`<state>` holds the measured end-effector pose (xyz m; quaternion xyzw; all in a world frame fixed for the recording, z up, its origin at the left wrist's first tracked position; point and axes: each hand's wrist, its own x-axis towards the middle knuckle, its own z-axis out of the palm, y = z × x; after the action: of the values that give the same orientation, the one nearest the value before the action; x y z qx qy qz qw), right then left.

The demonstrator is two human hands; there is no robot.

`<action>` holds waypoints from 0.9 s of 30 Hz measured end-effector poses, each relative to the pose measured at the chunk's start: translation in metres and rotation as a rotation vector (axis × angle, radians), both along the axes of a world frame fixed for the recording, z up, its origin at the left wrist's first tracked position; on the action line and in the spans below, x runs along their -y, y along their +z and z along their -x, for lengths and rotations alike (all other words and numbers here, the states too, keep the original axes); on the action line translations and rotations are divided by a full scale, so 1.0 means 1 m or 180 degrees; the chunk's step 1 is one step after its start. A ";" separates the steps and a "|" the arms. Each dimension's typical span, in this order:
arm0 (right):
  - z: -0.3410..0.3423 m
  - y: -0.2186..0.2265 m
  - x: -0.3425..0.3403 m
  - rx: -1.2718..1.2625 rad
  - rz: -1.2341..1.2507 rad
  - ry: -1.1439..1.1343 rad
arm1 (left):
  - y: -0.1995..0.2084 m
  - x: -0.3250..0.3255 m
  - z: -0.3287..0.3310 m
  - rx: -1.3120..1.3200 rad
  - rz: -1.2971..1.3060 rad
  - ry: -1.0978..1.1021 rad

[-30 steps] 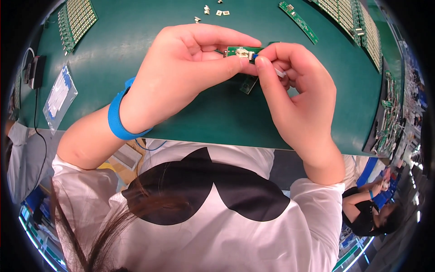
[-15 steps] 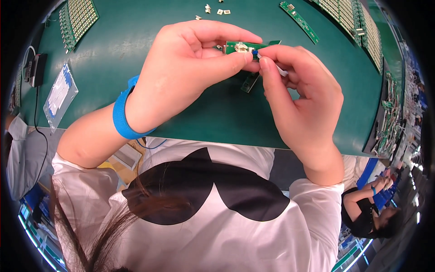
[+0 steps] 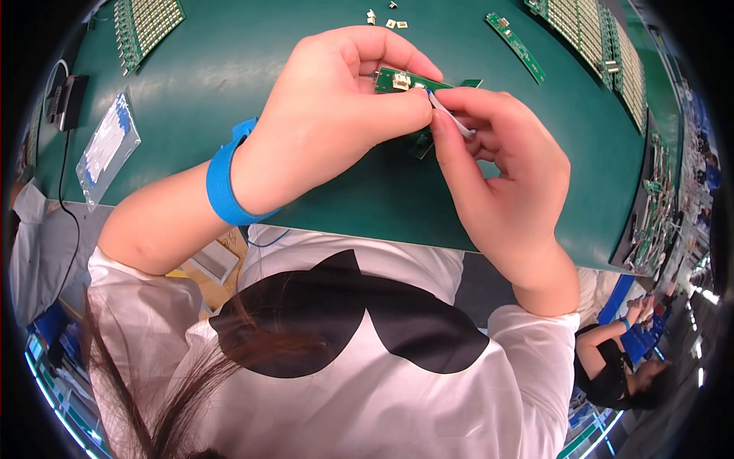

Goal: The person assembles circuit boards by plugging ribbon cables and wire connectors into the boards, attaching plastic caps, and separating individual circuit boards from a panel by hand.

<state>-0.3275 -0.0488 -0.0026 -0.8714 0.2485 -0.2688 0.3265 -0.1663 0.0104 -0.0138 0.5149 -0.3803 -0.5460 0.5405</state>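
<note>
Between the fingers and thumb of my left hand (image 3: pixel 329 111) is a narrow green circuit board (image 3: pixel 388 81), which carries a pale connector. The left thumb presses over its right part and hides some of it. My right hand (image 3: pixel 514 157) pinches a short white flat ribbon cable (image 3: pixel 453 116) with a blue end, between thumb and forefinger. That blue end meets the board beside my left thumb tip; whether it sits in a connector cannot be seen. Another green board piece (image 3: pixel 422 144) shows partly below my fingers. A blue wrist strap (image 3: pixel 223 182) circles my left wrist.
Several small pale connectors (image 3: pixel 391 24) lie at the back of the green table (image 3: pixel 367 195). Board panels stand at back left (image 3: pixel 155 30) and back right (image 3: pixel 575 38), near a single narrow board (image 3: pixel 517 50). A clear bag (image 3: pixel 108 149) lies left; a person (image 3: pixel 615 363) sits right.
My left thumb has moved right over the board and covers more of it and of the blue cable end. More of the white cable shows at my right fingers. The whole view has shifted slightly.
</note>
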 end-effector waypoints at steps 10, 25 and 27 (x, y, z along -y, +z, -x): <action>0.006 0.016 0.011 0.0221 -0.1149 -0.0909 | 0.005 0.002 -0.009 -0.0177 0.0220 0.0100; 0.104 0.005 -0.002 -0.0116 -0.3436 -0.0088 | 0.011 0.009 -0.029 -0.0327 0.0222 -0.0258; 0.076 0.000 0.002 0.0832 -0.4208 -0.0397 | 0.012 0.008 -0.029 -0.0271 0.0270 -0.0242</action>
<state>-0.4032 -0.0507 -0.0021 -0.4328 0.3689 -0.1818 0.8022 -0.1374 0.0025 -0.0013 0.4531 -0.3991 -0.5709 0.5563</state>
